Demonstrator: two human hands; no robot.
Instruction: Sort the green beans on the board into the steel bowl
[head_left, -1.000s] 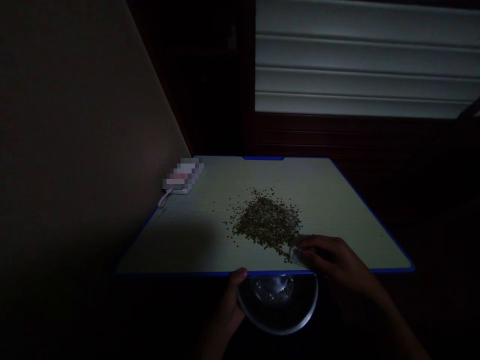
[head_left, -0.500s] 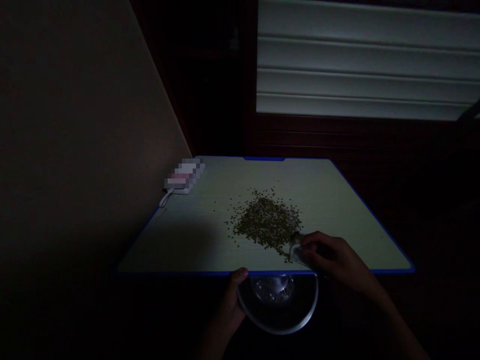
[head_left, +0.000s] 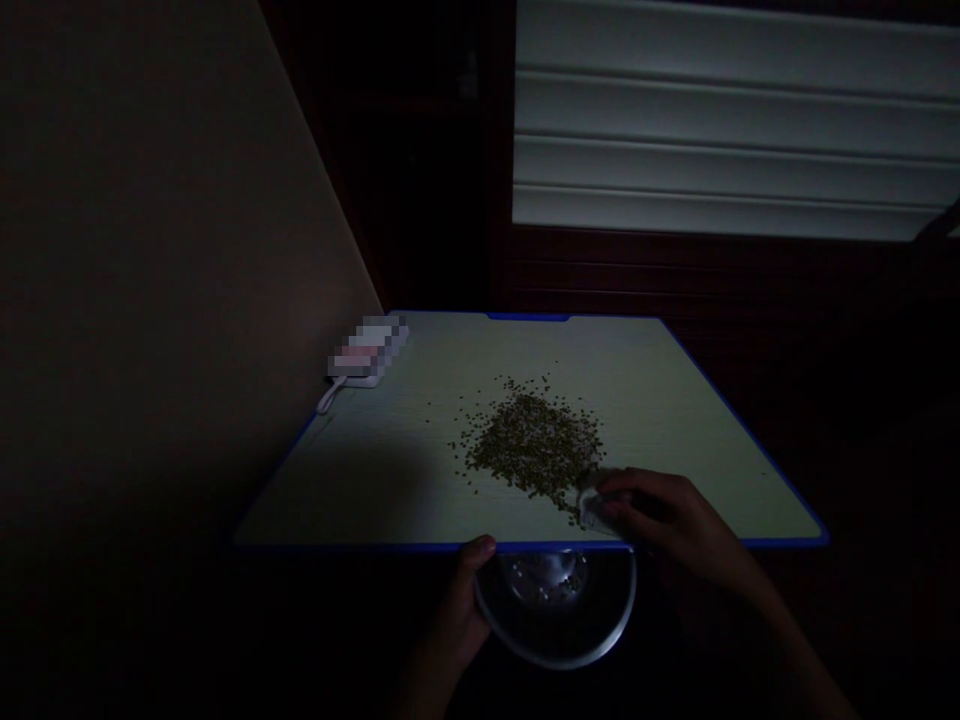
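A heap of small greenish-brown seeds or grains [head_left: 534, 440] lies spread over the pale folding-type tabletop [head_left: 645, 370]. My right hand [head_left: 667, 510] pinches a small, pale, see-through piece [head_left: 591, 507] at the heap's near right edge; its exact kind is hard to make out in the dim light. Below the near edge of the tabletop, my left hand [head_left: 466, 610] grips the left rim of a shiny metal bowl [head_left: 622, 625], thumb up by the blue edge. A few grains lie inside the bowl, whose far side is hidden under the tabletop.
A white device with a strap [head_left: 367, 355], partly pixelated, rests at the tabletop's far left corner. A wall or panel [head_left: 165, 250] rises along the left side. Behind stand dark wood and a pale slatted panel [head_left: 712, 130].
My right hand and the pale piece have shifted very slightly left. My left hand, the bowl and the heap look the same.
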